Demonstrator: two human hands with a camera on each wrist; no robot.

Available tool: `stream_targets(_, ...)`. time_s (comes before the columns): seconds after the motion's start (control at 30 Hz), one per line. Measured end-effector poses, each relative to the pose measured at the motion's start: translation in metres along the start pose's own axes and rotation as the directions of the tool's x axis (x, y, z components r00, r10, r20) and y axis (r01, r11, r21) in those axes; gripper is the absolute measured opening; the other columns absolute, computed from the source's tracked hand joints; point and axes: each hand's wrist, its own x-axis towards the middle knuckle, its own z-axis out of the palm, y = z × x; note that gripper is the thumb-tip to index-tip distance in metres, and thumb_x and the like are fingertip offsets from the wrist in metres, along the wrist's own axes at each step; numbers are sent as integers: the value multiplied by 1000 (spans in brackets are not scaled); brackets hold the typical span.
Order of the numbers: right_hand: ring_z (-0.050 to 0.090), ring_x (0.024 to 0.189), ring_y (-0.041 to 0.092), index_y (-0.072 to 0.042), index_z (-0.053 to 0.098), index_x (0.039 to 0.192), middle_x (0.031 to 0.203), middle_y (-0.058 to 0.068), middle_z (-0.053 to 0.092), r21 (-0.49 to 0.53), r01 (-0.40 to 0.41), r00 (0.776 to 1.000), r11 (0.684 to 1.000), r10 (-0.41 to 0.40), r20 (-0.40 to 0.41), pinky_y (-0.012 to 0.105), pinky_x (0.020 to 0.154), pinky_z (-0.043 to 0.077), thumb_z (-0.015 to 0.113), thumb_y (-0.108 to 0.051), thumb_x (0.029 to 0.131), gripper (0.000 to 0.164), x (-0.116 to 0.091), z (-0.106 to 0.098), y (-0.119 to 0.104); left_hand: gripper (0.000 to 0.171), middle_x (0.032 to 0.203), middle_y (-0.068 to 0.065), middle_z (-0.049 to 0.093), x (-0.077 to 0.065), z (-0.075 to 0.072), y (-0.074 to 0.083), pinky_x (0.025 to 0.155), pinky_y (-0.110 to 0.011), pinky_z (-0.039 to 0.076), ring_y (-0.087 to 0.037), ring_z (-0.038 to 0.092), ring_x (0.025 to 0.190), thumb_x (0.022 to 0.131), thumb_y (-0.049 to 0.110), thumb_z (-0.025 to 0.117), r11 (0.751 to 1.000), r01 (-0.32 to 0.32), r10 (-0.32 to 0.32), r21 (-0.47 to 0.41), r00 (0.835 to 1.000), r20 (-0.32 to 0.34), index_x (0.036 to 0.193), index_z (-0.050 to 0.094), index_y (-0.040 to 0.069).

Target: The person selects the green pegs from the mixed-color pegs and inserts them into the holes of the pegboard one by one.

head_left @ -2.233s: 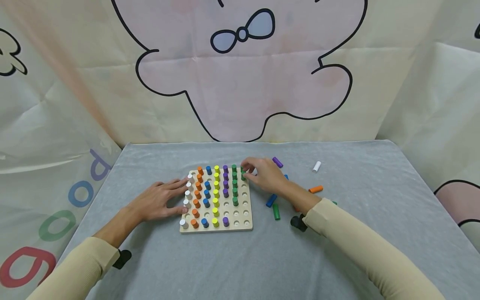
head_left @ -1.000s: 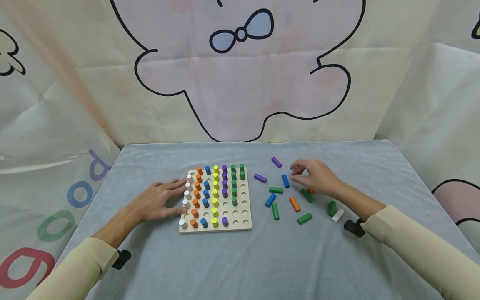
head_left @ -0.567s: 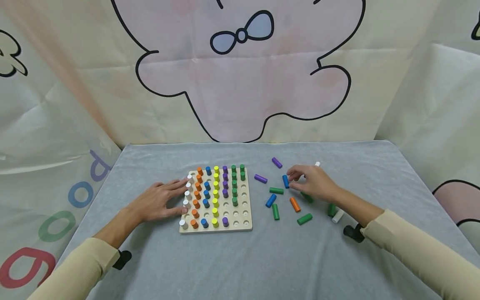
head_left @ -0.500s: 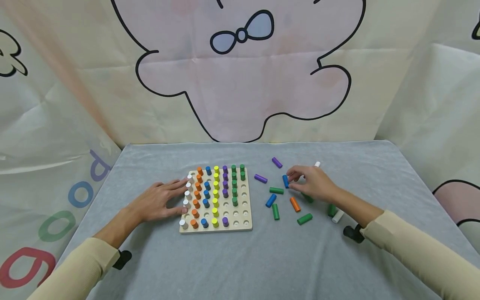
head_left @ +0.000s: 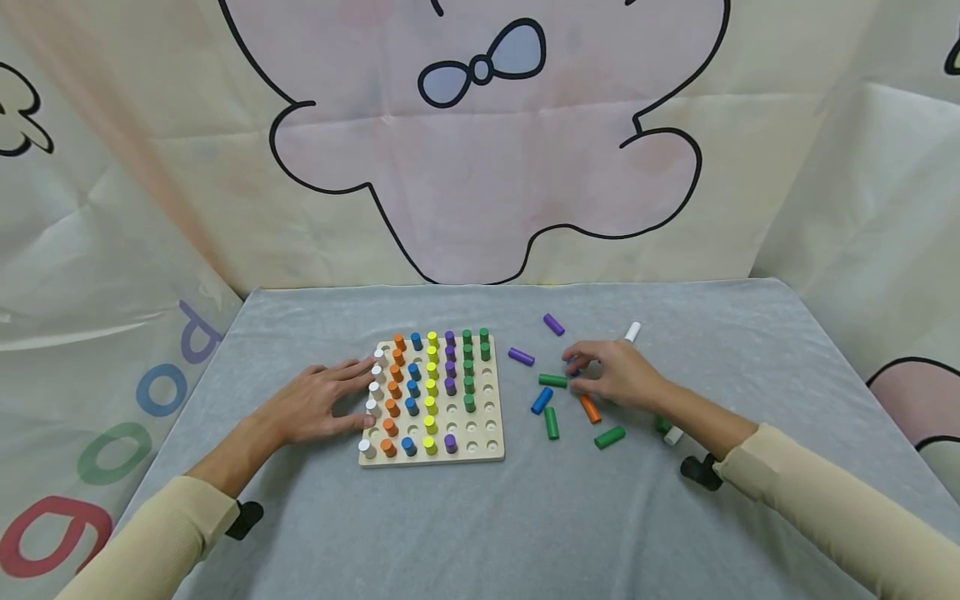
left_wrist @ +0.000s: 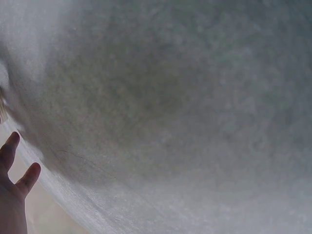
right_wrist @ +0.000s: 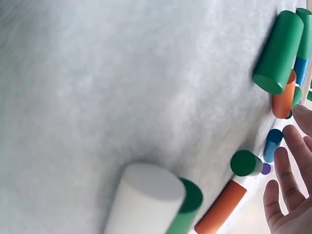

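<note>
A wooden pegboard [head_left: 480,433] stands on the cloth with rows of white, orange, blue, yellow, purple and green pegs. My left hand [head_left: 318,402] lies at its left edge, fingers spread and touching the side near the white pegs [head_left: 376,390]. To the right of the board, my right hand [head_left: 615,373] hovers over a blue peg [head_left: 575,367], thumb and fingers bent around it and mostly hiding it. In the right wrist view that blue peg [right_wrist: 273,145] lies just beyond the loosely spread fingertips, with a gap visible between thumb and index finger.
Loose pegs lie right of the board: purple [head_left: 553,324], green [head_left: 552,381], another blue [head_left: 542,401], orange [head_left: 590,408] and white [head_left: 633,332] among them. Grey cloth [head_left: 450,533] covers the table. A printed curtain [head_left: 465,208] hangs behind.
My right hand has left the green pegs on the board, gone right to the loose pegs, and now shifted slightly left and nearer over the blue peg. The left hand has stayed put.
</note>
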Motion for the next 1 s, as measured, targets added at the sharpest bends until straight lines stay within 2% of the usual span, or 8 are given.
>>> stream_targets(0.17,69,97,18,-6,69,116,96,-5,75,-4,-28,999,1000,28,19,49,91,49,84,-13,81,39,1,4,-1,81,159,-9,36,0,0,0,101,-64,37,-37,36,143,90,66,56,1000,4,-4,2,1000,2,149,47,11)
stream_targets(0.57,69,90,16,-5,70,114,93,-3,74,-38,-7,1000,999,7,20,43,83,53,81,-8,82,34,3,11,-4,80,158,-9,37,0,1,0,101,-63,38,-36,39,142,90,65,56,1000,7,-7,6,1000,-6,149,48,12)
stream_targets(0.83,66,89,15,-6,70,114,98,0,73,-47,-25,1000,999,25,-9,41,80,52,80,-9,83,33,5,6,-8,79,158,-9,37,0,1,0,101,-63,38,-37,39,142,90,64,57,1000,7,-7,3,1000,-8,148,49,11)
stream_targets(1.0,65,88,18,-4,70,112,99,3,73,-61,15,999,998,-17,-33,42,77,53,80,-7,83,32,9,1,-11,79,158,-9,37,0,1,0,101,-63,38,-36,39,142,90,65,57,1000,5,-5,3,1000,-8,148,49,11)
